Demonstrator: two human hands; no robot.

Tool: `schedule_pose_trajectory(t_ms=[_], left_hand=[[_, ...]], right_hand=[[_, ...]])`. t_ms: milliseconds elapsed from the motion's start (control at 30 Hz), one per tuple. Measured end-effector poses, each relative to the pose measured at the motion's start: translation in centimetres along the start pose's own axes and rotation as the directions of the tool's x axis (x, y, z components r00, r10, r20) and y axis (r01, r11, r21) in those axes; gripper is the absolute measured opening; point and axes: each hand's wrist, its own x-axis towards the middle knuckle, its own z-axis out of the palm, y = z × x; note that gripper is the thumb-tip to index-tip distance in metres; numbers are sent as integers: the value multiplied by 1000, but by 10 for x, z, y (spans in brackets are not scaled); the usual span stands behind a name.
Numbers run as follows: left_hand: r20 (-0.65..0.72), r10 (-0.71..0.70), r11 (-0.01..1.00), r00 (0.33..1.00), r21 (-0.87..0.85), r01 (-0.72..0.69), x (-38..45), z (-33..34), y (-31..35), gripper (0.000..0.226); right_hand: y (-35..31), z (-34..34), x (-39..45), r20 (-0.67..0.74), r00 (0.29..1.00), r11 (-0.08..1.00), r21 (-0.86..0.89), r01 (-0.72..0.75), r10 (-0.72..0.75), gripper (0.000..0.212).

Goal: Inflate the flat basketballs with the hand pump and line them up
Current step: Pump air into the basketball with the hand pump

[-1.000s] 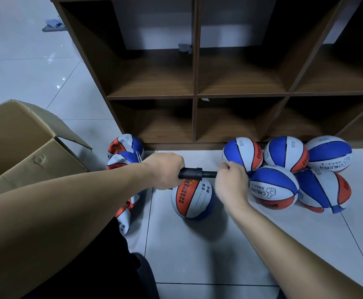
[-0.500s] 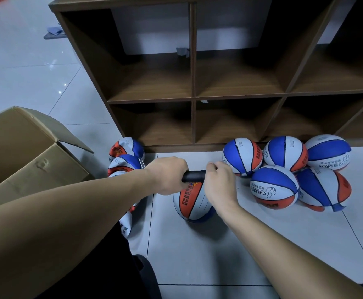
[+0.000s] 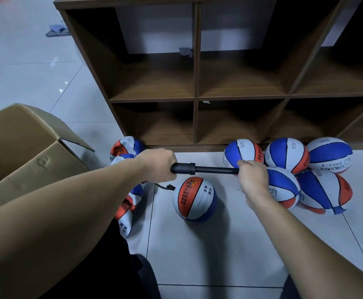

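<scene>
Landmark: wooden cubby shelf (image 3: 195, 100), standing on the tiled floor.
Pump: black hand pump (image 3: 197, 168), held level in front of the shelf; left hand (image 3: 158, 165) clenched on the barrel, right hand (image 3: 252, 176) clenched on the drawn-out handle.
Ball in work: basketball (image 3: 194, 199), on the floor below the pump, hose beside it, looks nearly round.
Done: five inflated balls (image 3: 287, 155) clustered at the shelf's right foot, not yet lined up.
Left: flat balls (image 3: 125, 146) heaped at its left foot.
</scene>
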Motion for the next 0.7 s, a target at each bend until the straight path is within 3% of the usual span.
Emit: schedule_pose_trajectory(t_ms=[167, 367, 533, 700], left_hand=[[9, 15, 999, 1000, 33, -15, 3, 7, 9, 22], [-51, 40, 995, 998, 92, -35, 6, 4, 18, 26], [-32, 57, 992, 998, 111, -54, 4, 7, 27, 15], [-67, 65, 992, 996, 109, -58, 5, 7, 33, 19]], right_hand=[[7, 2, -1, -31, 996, 992, 96, -81, 84, 37], [-5, 26, -26, -80, 997, 998, 53, 17, -12, 35], [-6, 35, -43, -73, 997, 999, 27, 37, -35, 39], [-9, 45, -47, -55, 997, 998, 44, 52, -49, 36]])
